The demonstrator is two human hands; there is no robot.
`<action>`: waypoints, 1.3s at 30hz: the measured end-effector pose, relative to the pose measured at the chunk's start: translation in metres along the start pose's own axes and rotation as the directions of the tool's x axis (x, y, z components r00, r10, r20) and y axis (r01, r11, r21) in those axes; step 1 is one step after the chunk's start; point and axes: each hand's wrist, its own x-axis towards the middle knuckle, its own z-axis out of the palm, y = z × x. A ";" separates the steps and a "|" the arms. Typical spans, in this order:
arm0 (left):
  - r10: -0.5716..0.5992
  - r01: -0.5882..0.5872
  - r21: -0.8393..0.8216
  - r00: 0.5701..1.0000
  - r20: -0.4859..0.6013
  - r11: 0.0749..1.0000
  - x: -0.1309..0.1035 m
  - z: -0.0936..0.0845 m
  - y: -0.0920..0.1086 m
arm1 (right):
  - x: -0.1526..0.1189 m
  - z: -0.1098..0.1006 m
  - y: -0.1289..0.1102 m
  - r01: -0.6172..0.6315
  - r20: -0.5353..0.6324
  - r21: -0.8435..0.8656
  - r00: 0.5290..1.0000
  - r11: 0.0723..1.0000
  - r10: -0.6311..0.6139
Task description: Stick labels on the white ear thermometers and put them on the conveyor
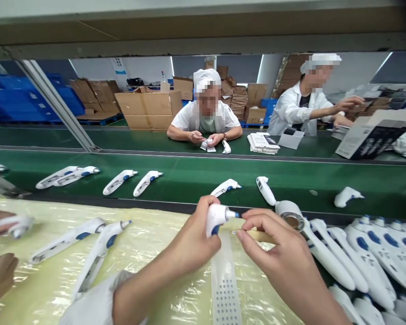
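While our left hand is wrapped around a white handheld device, our right hand comes up close to its blue tip from the right. The device is raised in the middle of the scene, its tip pointing right, above a shiny yellow sheet. The right thumb and fingertips are drawn near one another, with a tiny pale speck at the thumb's end; we cannot tell whether they pinch it. Below the device, a translucent strip of dots runs toward the near edge.

For good work here, we judge that the left grip should be firm but gentle, the tip facing the right fingers squarely and the wrists low and steady. Touching the tip lightly would suit so slim a part.

To the left, two similar devices lie on the sheet, and another person's hand shows at the far left edge. To the right, a crowded group of devices lies near our forearm. Beyond runs a green belt carrying more, and past it sits a co-worker in white.
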 end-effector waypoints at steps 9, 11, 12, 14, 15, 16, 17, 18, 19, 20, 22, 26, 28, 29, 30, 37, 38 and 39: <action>0.042 -0.031 -0.120 0.995 0.087 0.992 -0.022 0.022 0.011 | -0.005 0.000 -0.005 0.116 -0.020 -0.178 0.992 0.977 -0.122; 0.044 -0.030 -0.131 0.994 0.103 0.991 -0.024 0.022 0.011 | -0.005 0.001 -0.004 0.121 -0.016 -0.197 0.992 0.973 -0.127; 0.046 -0.033 -0.126 0.994 0.102 0.991 -0.024 0.021 0.011 | -0.005 0.002 -0.004 0.121 -0.014 -0.201 0.992 0.972 -0.127; 0.041 -0.030 -0.116 0.994 0.097 0.993 -0.025 0.021 0.010 | -0.005 0.003 -0.004 0.119 -0.015 -0.207 0.992 0.971 -0.125; 0.036 -0.025 -0.114 0.995 0.097 0.993 -0.026 0.021 0.009 | -0.005 0.004 -0.004 0.120 -0.017 -0.208 0.992 0.971 -0.126; 0.031 -0.019 -0.116 0.995 0.099 0.993 -0.026 0.021 0.009 | -0.005 0.004 -0.003 0.120 -0.018 -0.211 0.992 0.970 -0.127; 0.026 -0.013 -0.121 0.994 0.103 0.993 -0.026 0.021 0.008 | -0.005 0.005 -0.003 0.123 -0.019 -0.214 0.991 0.969 -0.130; 0.022 -0.009 -0.127 0.994 0.105 0.992 -0.026 0.021 0.008 | -0.005 0.005 -0.003 0.126 -0.017 -0.219 0.991 0.968 -0.133; 0.020 -0.006 -0.133 0.994 0.106 0.991 -0.026 0.022 0.008 | -0.005 0.005 -0.002 0.133 -0.015 -0.224 0.990 0.966 -0.139; 0.018 -0.003 -0.138 0.994 0.106 0.990 -0.026 0.022 0.008 | -0.005 0.005 -0.002 0.140 -0.014 -0.227 0.989 0.964 -0.148; 0.010 0.006 -0.147 0.994 0.109 0.989 -0.026 0.023 0.008 | -0.005 0.005 -0.002 0.155 -0.017 -0.231 0.986 0.961 -0.163; 0.003 0.016 -0.160 0.993 0.117 0.987 -0.027 0.024 0.009 | -0.005 0.004 -0.001 0.164 -0.017 -0.229 0.985 0.960 -0.173; 0.004 0.015 -0.163 0.993 0.117 0.987 -0.028 0.024 0.008 | -0.004 0.004 -0.001 0.161 -0.015 -0.224 0.986 0.961 -0.168; 0.007 0.012 -0.164 0.993 0.116 0.986 -0.028 0.024 0.007 | -0.004 0.004 -0.001 0.158 -0.013 -0.219 0.986 0.963 -0.165; 0.010 0.009 -0.166 0.993 0.115 0.986 -0.028 0.024 0.007 | -0.004 0.004 -0.001 0.157 -0.011 -0.213 0.987 0.964 -0.163; 0.008 0.019 -0.202 0.992 0.129 0.979 -0.026 0.020 0.014 | -0.006 0.005 0.000 0.156 -0.002 -0.206 0.987 0.966 -0.160; 0.001 0.028 -0.219 0.991 0.134 0.975 -0.025 0.020 0.015 | -0.006 0.005 0.000 0.162 -0.006 -0.212 0.986 0.964 -0.167; -0.007 0.041 -0.237 0.990 0.140 0.971 -0.025 0.020 0.017 | -0.006 0.006 -0.001 0.168 -0.009 -0.218 0.985 0.961 -0.175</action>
